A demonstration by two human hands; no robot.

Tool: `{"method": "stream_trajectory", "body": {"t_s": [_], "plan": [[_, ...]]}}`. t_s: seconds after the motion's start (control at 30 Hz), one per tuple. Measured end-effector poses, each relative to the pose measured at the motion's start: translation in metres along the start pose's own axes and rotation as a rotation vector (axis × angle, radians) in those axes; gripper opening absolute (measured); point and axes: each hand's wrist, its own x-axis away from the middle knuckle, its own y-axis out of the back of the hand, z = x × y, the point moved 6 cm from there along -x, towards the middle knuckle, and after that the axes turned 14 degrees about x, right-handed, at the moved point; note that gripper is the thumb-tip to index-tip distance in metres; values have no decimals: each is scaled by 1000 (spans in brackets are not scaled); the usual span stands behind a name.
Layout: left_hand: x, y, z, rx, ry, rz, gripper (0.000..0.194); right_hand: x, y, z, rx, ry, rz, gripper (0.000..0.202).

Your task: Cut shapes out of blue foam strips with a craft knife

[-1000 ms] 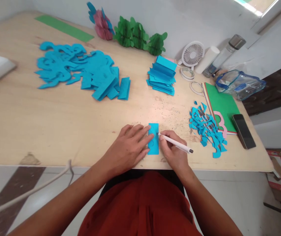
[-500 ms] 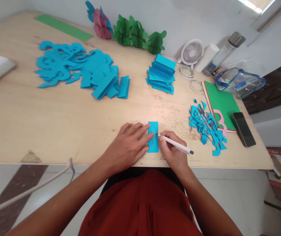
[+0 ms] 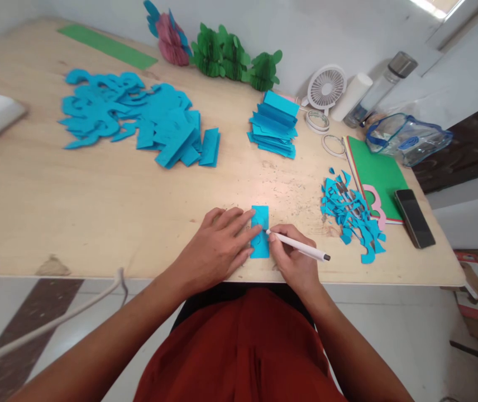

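A small upright blue paper rectangle (image 3: 259,251) lies near the table's front edge, with dark curved pen lines on it. My left hand (image 3: 218,245) rests flat with fingers spread, its fingertips pressing on the paper's left side. In my right hand (image 3: 297,257) is a white pen (image 3: 300,244) with a dark end, pinched between thumb and fingers. The pen's tip touches or hovers just over the paper's right part, close to my left index fingertip; which one I cannot tell.
Cut blue shapes (image 3: 105,106) and folded blue papers (image 3: 178,137) are heaped at left. Another blue stack (image 3: 275,125) lies ahead. Blue scraps (image 3: 352,212), a phone (image 3: 415,218) and green sheets (image 3: 375,173) are at right. Behind them stand a fan (image 3: 326,88) and a bottle (image 3: 381,89).
The pen tip has shifted very slightly left and down on the paper. My left hand stays in place, and the whole view has moved a little.
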Motion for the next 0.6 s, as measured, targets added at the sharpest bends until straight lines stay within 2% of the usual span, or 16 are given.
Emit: {"method": "stream_trajectory", "body": {"t_s": [0.17,0.6], "plan": [[0,-1,0,-3,-9,7,36,1,-4,-5,-56,-41,35,15],[1,-1,-1,-14,-32,-7,37,3,-2,-5,-65,-27,39,14]]}}
